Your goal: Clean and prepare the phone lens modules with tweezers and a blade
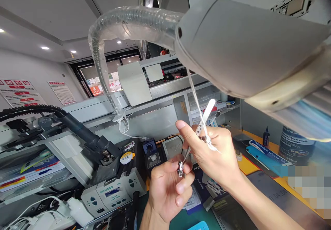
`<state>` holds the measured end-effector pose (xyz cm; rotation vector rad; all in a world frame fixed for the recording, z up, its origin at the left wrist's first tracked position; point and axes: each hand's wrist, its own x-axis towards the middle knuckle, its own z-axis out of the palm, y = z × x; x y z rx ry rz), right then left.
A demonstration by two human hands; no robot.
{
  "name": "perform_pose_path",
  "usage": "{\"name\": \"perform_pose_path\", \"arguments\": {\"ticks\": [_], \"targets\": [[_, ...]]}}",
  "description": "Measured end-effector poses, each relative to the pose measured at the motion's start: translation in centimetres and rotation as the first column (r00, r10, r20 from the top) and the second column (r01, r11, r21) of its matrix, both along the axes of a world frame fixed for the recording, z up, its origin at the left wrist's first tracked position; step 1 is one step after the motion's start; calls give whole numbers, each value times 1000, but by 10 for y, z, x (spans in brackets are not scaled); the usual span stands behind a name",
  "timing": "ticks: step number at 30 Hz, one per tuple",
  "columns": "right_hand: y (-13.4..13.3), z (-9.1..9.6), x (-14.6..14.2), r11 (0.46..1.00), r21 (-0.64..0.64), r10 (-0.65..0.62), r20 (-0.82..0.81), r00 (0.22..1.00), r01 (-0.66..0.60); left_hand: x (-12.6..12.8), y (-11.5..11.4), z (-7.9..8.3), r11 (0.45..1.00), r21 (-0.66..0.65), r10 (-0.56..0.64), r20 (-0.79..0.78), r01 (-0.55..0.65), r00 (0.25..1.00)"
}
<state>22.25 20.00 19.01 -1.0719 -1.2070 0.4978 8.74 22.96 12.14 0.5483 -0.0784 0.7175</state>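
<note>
My left hand [164, 188] is closed, pinching a small metal electronic part [180, 169] between thumb and fingertips; its exact kind is too small to tell. My right hand [216, 156] is wrapped round a pair of tweezers [207, 111] whose white end with a row of holes sticks up above the fingers. The thin tweezer tips point down and meet the part or lie right beside it; contact is unclear. A white cord [194, 92] hangs in front of the right hand.
A large lamp head [224, 47] looms close overhead on a plastic-wrapped flexible neck [124, 19]. At left stands a soldering station [113, 195] under a black hose [82, 130]. Below lie a green mat [176, 219] and razor blades [214, 186]. A dark bottle [266, 137] stands right.
</note>
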Motion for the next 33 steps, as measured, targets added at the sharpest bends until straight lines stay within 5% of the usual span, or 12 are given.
{"name": "perform_pose_path", "arguments": {"ticks": [8, 16, 22, 33], "targets": [[-9, 15, 0, 945, -201, 259, -22, 966, -258, 0, -2, 4, 1000, 5, 18, -22, -18, 1000], [-10, 15, 6, 988, -73, 139, 36, 990, -136, 1, -3, 6, 999, 8, 40, -50, -39, 998], [-10, 13, 5, 949, -185, 260, -5, 966, -257, 2, -3, 6, 999, 18, 46, -61, -45, 997], [-11, 18, 5, 961, -176, 218, 16, 976, -212, 1, -3, 5, 998, 39, 57, -79, -54, 995]]}}
